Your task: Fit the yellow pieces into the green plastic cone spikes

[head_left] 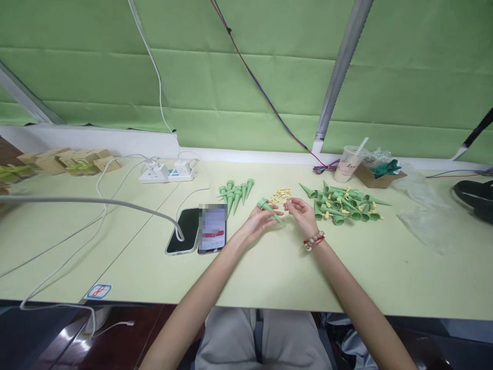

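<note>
My left hand (259, 222) holds a green plastic cone (268, 207) by its wide end, the tip pointing right toward my right hand (303, 214). My right hand pinches something small at its fingertips, too small to make out, close to the cone's tip. Just beyond both hands lies a scatter of small yellow pieces (281, 195). To the right is a pile of green cones with yellow parts (344, 204). A smaller group of plain green cones (235, 192) lies to the left.
Two phones (197, 229) lie side by side left of my hands, one with a white cable plugged in. A white power strip (167, 172), a plastic cup (348, 163), a cardboard box (375, 176) and clear bags (427, 205) sit along the back and right.
</note>
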`<control>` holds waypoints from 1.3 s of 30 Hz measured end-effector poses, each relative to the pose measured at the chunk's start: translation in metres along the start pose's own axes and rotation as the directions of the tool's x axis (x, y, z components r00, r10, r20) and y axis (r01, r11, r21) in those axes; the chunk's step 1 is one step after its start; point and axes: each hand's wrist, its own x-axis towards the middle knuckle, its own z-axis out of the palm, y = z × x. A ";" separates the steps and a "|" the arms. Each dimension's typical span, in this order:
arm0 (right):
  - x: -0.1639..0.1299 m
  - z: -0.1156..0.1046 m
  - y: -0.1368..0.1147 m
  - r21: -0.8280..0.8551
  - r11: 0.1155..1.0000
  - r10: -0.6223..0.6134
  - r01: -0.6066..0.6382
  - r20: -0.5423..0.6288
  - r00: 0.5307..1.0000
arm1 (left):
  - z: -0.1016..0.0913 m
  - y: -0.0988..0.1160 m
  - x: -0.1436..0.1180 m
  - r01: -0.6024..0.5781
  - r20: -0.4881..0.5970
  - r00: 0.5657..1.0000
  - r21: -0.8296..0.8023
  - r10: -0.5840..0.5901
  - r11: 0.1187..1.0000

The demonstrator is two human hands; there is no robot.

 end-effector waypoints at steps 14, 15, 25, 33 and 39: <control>-0.003 0.000 -0.003 -0.109 0.994 -0.016 0.023 0.072 0.997 | 0.002 0.001 0.008 0.077 -0.095 0.990 -0.237 -0.102 0.969; -0.003 0.000 -0.003 -0.108 0.994 -0.023 0.032 0.076 0.997 | 0.002 0.001 0.008 0.073 -0.106 0.989 -0.233 -0.100 0.970; -0.014 0.007 -0.001 -0.221 0.922 -0.299 0.317 0.112 0.948 | 0.000 -0.002 0.011 0.004 -0.092 0.995 -0.318 -0.035 0.948; -0.017 0.008 0.001 -0.359 0.853 -0.373 0.380 0.091 0.923 | 0.005 -0.004 0.009 -0.054 -0.113 0.993 -0.277 0.023 0.959; -0.019 0.010 0.000 -0.340 0.874 -0.340 0.346 0.080 0.937 | 0.006 -0.005 0.008 -0.092 -0.112 0.992 -0.264 0.064 0.960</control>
